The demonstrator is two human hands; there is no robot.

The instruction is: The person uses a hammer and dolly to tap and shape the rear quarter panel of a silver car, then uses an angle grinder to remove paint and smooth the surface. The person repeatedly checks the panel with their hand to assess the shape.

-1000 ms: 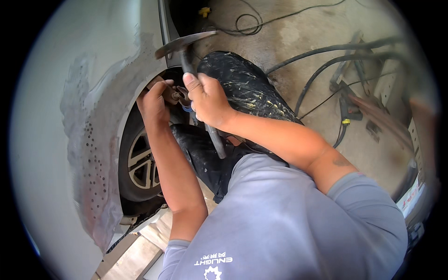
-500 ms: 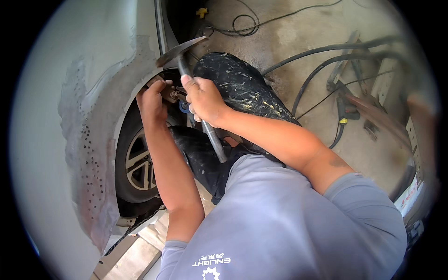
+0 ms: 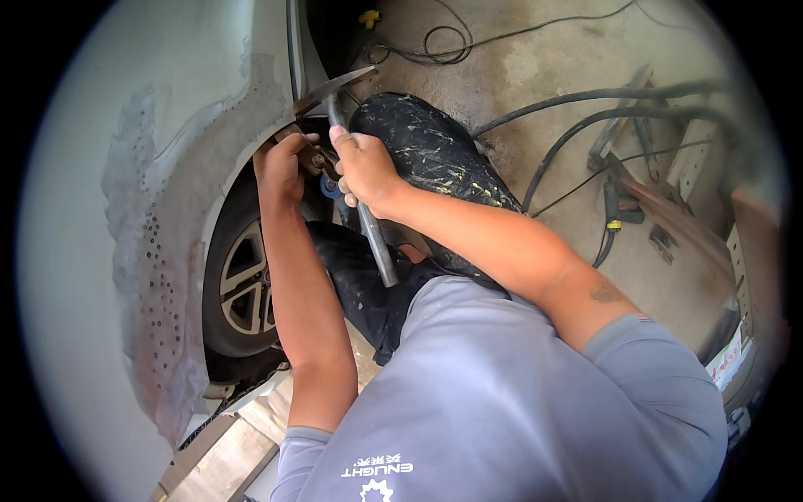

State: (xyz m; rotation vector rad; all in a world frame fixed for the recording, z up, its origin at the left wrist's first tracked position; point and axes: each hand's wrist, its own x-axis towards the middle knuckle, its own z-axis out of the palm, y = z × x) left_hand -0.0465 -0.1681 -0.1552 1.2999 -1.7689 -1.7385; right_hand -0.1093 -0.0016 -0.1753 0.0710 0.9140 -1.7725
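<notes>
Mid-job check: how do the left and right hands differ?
The right hand grips the hammer; what the left hand holds, if anything, is unclear. The left hand is at the wheel arch; the right hand is farther right, nearer the dark-trousered knee. Both are bare, fingers bent.

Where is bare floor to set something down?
Concrete lies bare between the coiled cable and thick hoses; another patch separates the black tool from the right sleeve. Crowded at the wheel arch: left hand, hammer and right hand bunch together.
</notes>
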